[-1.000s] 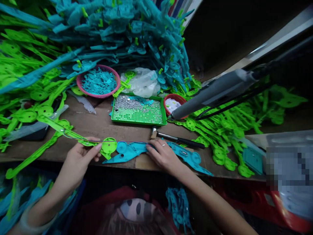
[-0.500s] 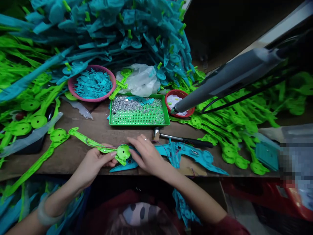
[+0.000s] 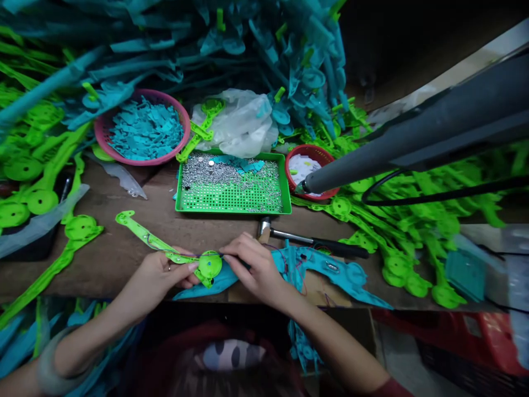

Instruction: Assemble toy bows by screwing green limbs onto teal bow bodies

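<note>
Currently, left hand [image 3: 163,274] grips green part [image 3: 214,269] between thumb and fingers, over the near edge of the bench [image 3: 93,275]. Right hand [image 3: 255,266] pinches thin dark wire [image 3: 218,253] at the part's round end. Blue parts [image 3: 345,271] lie beneath and right; hammer [image 3: 314,240] just beyond. Farther: green tray [image 3: 215,203] of small metal pieces, pink basket [image 3: 142,162] left, red basket [image 3: 291,179] right.

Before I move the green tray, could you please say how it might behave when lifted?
The green tray may feel heavier at the far side, where small metal pieces lie thickest. They would probably slide if it tilts, since they look loose. Its flat, rectangular form seems unlikely to roll.
</note>
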The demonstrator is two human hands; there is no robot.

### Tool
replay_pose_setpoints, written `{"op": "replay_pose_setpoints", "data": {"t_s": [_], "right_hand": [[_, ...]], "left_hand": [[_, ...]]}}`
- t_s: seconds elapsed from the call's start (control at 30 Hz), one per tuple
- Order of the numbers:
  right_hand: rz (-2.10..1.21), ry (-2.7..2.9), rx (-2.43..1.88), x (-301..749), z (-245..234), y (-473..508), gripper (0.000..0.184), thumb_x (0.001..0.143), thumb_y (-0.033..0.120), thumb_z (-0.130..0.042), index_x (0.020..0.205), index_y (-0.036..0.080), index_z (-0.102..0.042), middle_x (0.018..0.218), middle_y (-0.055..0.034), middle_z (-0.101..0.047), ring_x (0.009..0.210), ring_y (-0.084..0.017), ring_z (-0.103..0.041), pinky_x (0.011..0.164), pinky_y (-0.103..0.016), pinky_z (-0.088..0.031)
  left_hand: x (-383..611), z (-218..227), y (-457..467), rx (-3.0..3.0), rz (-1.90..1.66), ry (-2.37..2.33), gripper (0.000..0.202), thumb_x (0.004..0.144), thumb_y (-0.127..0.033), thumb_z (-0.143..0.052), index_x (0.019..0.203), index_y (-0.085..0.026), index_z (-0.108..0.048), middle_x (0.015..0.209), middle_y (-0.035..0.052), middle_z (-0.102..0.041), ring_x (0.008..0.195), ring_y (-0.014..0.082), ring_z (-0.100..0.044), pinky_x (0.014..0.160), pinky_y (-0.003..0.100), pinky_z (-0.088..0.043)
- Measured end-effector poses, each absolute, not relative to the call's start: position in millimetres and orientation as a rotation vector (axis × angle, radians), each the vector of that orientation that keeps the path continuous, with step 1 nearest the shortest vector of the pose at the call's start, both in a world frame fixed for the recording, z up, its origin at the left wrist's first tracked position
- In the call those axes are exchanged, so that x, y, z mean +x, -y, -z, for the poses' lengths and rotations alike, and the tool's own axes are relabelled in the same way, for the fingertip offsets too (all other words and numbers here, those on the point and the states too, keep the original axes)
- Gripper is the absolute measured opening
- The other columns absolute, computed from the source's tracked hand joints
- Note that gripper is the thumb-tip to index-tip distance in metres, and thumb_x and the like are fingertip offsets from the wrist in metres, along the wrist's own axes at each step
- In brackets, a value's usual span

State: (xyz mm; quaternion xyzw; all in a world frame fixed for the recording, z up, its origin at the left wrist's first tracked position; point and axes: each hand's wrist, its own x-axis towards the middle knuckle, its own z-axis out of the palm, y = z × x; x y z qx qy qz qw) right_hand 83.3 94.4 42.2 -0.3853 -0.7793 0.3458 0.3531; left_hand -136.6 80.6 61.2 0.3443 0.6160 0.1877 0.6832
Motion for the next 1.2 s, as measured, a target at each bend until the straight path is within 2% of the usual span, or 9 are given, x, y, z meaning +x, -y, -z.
{"op": "replay_pose_setpoints", "data": {"t_s": [0.13,0.23,0.33,0.43,0.5,0.63,0.77,0.93,1.2], "right_hand": [[-0.908,2.016,-0.941,85,-41,-95,0.012,0.094,0.014,-0.053,0.100,0.015,-0.063,0.082,-0.0059,-0.061,0.079,-0.016,-0.055,0.071,-0.031,-0.046],[-0.873,2.076,-0.903,86,-44,-94,0.011,0.094,0.014,-0.054,0.100,0.013,-0.064,0.081,-0.0057,-0.059,0.078,-0.016,-0.052,0.070,-0.030,-0.045],[-0.802,2.246,-0.878,82,-51,-90,0.013,0.094,0.014,-0.052,0.098,0.013,-0.064,0.081,-0.0062,-0.058,0.079,-0.016,-0.049,0.071,-0.030,-0.043],[-0.721,2.437,-0.834,77,-57,-86,0.017,0.095,0.014,-0.047,0.099,0.013,-0.064,0.083,-0.0069,-0.058,0.080,-0.017,-0.047,0.069,-0.028,-0.043],[-0.688,2.493,-0.827,74,-58,-84,0.019,0.096,0.015,-0.046,0.101,0.015,-0.064,0.082,-0.0063,-0.056,0.079,-0.018,-0.046,0.066,-0.028,-0.041],[-0.735,2.370,-0.917,74,-50,-86,0.017,0.096,0.020,-0.049,0.099,0.016,-0.065,0.077,-0.0045,-0.055,0.075,-0.016,-0.049,0.065,-0.028,-0.041],[-0.768,2.263,-1.003,71,-44,-90,0.014,0.095,0.017,-0.051,0.089,0.015,-0.064,0.077,-0.0046,-0.057,0.075,-0.016,-0.051,0.066,-0.028,-0.041],[-0.873,2.215,-1.025,67,-47,-93,0.011,0.092,0.014,-0.053,0.084,0.015,-0.060,0.078,-0.0040,-0.057,0.073,-0.015,-0.052,0.065,-0.027,-0.040],[-0.824,2.294,-1.088,64,-46,-89,0.011,0.093,0.015,-0.050,0.084,0.017,-0.058,0.079,-0.0037,-0.057,0.074,-0.016,-0.051,0.067,-0.028,-0.039]], "left_hand": [[-148,-60,-71,0.981,-0.289,-1.499,0.040,0.078,-0.057,-0.064,0.067,-0.018,-0.063,0.054,-0.0002,-0.066,0.047,0.0144,-0.061,0.048,0.024,-0.049],[-164,-62,-60,1.493,-0.381,-1.657,0.035,0.083,-0.051,-0.064,0.068,-0.019,-0.062,0.052,-0.0038,-0.058,0.042,0.0112,-0.053,0.044,0.022,-0.043],[-173,-61,-53,2.064,-0.702,-1.638,0.017,0.087,-0.033,-0.066,0.097,-0.019,-0.065,0.081,0.0010,-0.065,0.054,0.0095,-0.056,0.054,0.022,-0.049],[-174,-51,-56,2.341,-0.723,-1.420,0.032,0.091,-0.019,-0.060,0.123,-0.017,-0.057,0.115,0.0110,-0.063,0.085,0.0155,-0.065,0.079,0.028,-0.056],[-174,-41,-59,2.452,-0.697,-1.300,0.033,0.092,-0.014,-0.057,0.124,-0.016,-0.056,0.118,0.0131,-0.063,0.103,0.0207,-0.064,0.092,0.034,-0.053],[-176,-30,-60,2.578,-0.716,-1.185,0.038,0.091,-0.008,-0.057,0.128,-0.013,-0.053,0.123,0.0144,-0.063,0.110,0.0223,-0.062,0.098,0.037,-0.049],[-163,-39,-58,2.441,-0.702,-1.306,0.030,0.092,-0.022,-0.060,0.120,-0.013,-0.055,0.123,0.0152,-0.062,0.110,0.0260,-0.059,0.095,0.042,-0.049],[-137,-50,-57,2.325,-0.638,-1.576,0.050,0.084,-0.056,-0.064,0.106,-0.012,-0.053,0.107,0.0168,-0.061,0.103,0.0339,-0.053,0.086,0.052,-0.051],[-141,-57,-57,2.314,-0.531,-1.495,0.039,0.090,-0.035,-0.062,0.119,-0.012,-0.051,0.138,0.0192,-0.047,0.126,0.0335,-0.043,0.102,0.052,-0.045]]}}
